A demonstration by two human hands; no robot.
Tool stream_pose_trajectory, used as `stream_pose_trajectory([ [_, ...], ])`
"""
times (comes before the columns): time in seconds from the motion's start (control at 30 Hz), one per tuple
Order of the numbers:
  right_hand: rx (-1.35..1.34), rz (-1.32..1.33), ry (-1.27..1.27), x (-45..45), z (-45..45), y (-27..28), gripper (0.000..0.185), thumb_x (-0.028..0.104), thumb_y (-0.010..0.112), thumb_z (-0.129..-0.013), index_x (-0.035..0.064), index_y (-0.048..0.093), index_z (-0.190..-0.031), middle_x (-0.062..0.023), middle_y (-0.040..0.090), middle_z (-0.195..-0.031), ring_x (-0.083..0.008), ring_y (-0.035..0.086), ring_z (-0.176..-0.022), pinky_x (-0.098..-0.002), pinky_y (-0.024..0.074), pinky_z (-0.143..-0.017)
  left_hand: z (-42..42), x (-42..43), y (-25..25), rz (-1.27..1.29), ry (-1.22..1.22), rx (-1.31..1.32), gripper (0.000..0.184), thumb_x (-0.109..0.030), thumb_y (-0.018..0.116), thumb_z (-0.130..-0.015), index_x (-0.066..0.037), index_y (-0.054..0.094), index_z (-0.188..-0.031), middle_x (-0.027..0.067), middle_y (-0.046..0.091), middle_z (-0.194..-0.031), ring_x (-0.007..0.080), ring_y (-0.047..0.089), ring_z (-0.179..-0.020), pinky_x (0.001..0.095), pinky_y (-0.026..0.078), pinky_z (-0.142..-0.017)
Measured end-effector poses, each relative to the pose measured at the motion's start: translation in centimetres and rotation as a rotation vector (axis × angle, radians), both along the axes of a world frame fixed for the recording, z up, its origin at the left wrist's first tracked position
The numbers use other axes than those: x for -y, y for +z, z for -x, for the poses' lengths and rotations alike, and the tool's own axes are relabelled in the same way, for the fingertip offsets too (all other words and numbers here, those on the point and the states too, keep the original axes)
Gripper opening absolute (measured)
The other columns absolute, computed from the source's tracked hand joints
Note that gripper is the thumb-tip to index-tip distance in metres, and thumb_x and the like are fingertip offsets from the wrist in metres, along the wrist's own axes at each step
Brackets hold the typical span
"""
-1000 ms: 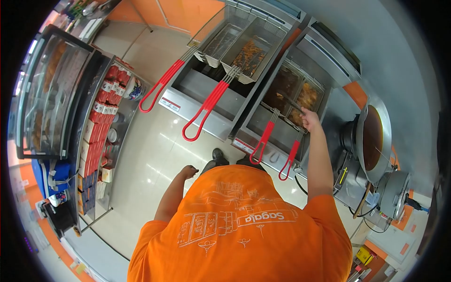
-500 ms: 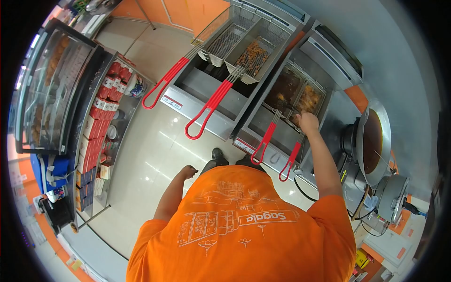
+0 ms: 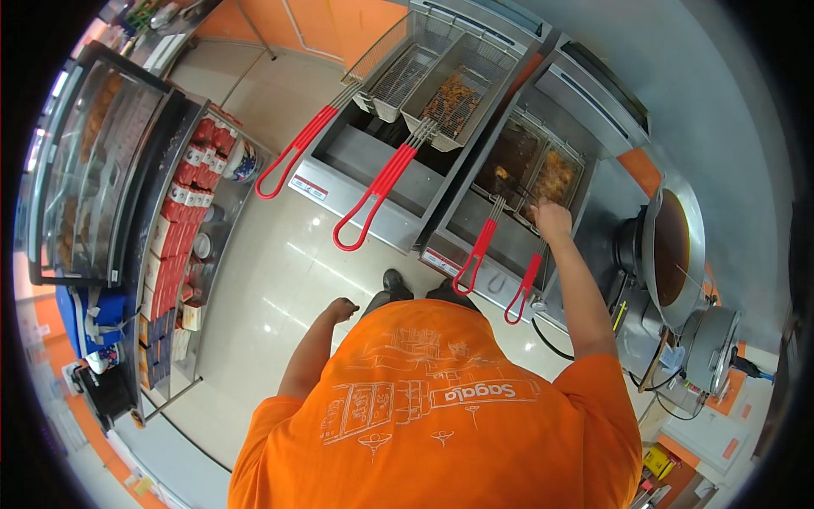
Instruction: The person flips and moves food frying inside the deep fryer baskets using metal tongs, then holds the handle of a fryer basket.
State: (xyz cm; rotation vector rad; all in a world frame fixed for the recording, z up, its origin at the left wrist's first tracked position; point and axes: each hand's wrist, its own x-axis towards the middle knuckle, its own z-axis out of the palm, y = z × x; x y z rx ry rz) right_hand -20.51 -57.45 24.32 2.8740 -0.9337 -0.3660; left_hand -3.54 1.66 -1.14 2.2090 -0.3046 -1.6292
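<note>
My right hand (image 3: 553, 220) is closed around the handle of thin dark tongs (image 3: 524, 193), reaching over the right-hand fryer. At their tip is a small golden fried piece (image 3: 502, 172), above the dark oil (image 3: 513, 151) in the left half of the vat. Beside it, a fry basket (image 3: 577, 174) holds golden food (image 3: 555, 176) in bubbling oil. Two red basket handles, a left one (image 3: 476, 257) and a right one (image 3: 525, 288), stick out toward me below my right hand. Low at my side, my left hand (image 3: 342, 310) hangs with its fingers loosely curled and nothing visible in it.
On the left fryer (image 3: 360, 182) rest two raised baskets with long red handles; one basket (image 3: 458, 97) holds brown crumbs. A wide pan of brown liquid (image 3: 672, 246) stands at right. A shelf of red boxes (image 3: 174, 242) and a glass display case (image 3: 93, 170) are at left.
The tongs' tip has come up slightly, and a golden piece now shows at it. My right hand has shifted very slightly left. My left hand has stayed put.
</note>
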Motion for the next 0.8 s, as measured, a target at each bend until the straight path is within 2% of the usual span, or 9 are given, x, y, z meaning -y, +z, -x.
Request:
stream_pose_trajectory([
  [0.2, 0.035, -0.012, -0.110, -1.5, 0.4, 3.0, 0.039, 0.040, 0.052, -0.093, 0.0021, 0.059, -0.096, -0.0180, 0.068, -0.081, -0.0349, 0.067, -0.078, -0.0454, 0.0527, -0.068, -0.1, -0.9, -0.2, 0.008, 0.029, -0.020, 0.040, -0.037, 0.066, -0.080, 0.001, 0.069, -0.090, 0.0100, 0.068, -0.075, 0.0203, 0.064, -0.063, 0.0342, 0.052, -0.065],
  [0.4, 0.217, -0.015, -0.376, -1.5, 4.3, 7.8, 0.045, 0.045, 0.052, -0.091, 0.0007, 0.059, -0.089, -0.0211, 0.066, -0.079, -0.0393, 0.065, -0.079, -0.0494, 0.0506, -0.071, 0.4, -2.9, -2.4, -0.004, 0.056, -0.086, 0.041, -0.037, 0.068, -0.081, 0.001, 0.068, -0.095, 0.0108, 0.069, -0.079, 0.0197, 0.064, -0.066, 0.0341, 0.052, -0.062],
  [0.5, 0.214, -0.034, -0.498, -0.8, 6.7, 9.3, 0.046, 0.045, 0.054, -0.090, 0.0001, 0.063, -0.088, -0.0234, 0.066, -0.086, -0.0394, 0.064, -0.087, -0.0494, 0.0500, -0.077, 0.8, -3.0, -2.4, -0.019, 0.042, -0.112, 0.042, -0.037, 0.068, -0.082, 0.002, 0.067, -0.098, 0.0108, 0.068, -0.080, 0.0191, 0.063, -0.065, 0.0334, 0.050, -0.058],
  [0.63, 0.108, -0.104, -0.613, 0.1, 8.6, 8.6, 0.047, 0.044, 0.056, -0.088, -0.0007, 0.066, -0.098, -0.0256, 0.065, -0.098, -0.0394, 0.063, -0.097, -0.0483, 0.0493, -0.084, 1.2, -2.5, -2.6, -0.067, 0.044, -0.159, 0.041, -0.035, 0.068, -0.083, 0.001, 0.065, -0.101, 0.0099, 0.066, -0.080, 0.0182, 0.061, -0.063, 0.0329, 0.049, -0.055],
  [0.7, 0.071, -0.163, -0.653, 0.4, 8.7, 7.5, 0.050, 0.044, 0.058, -0.088, -0.0037, 0.066, -0.096, -0.0262, 0.065, -0.100, -0.0400, 0.062, -0.099, -0.0484, 0.0486, -0.085, 1.4, -2.2, -3.5, -0.096, 0.050, -0.178, 0.040, -0.035, 0.068, -0.084, 0.001, 0.065, -0.100, 0.0096, 0.066, -0.079, 0.0176, 0.061, -0.064, 0.0332, 0.048, -0.055],
  [0.8, 0.061, -0.245, -0.669, 0.6, 8.3, 6.4, 0.052, 0.044, 0.059, -0.087, -0.0067, 0.065, -0.099, -0.0258, 0.064, -0.105, -0.0398, 0.061, -0.103, -0.0475, 0.0481, -0.088, 1.9, -0.3, -2.1, -0.130, 0.062, -0.161, 0.041, -0.036, 0.067, -0.084, 0.002, 0.066, -0.100, 0.0101, 0.066, -0.080, 0.0177, 0.061, -0.064, 0.0331, 0.048, -0.055],
])
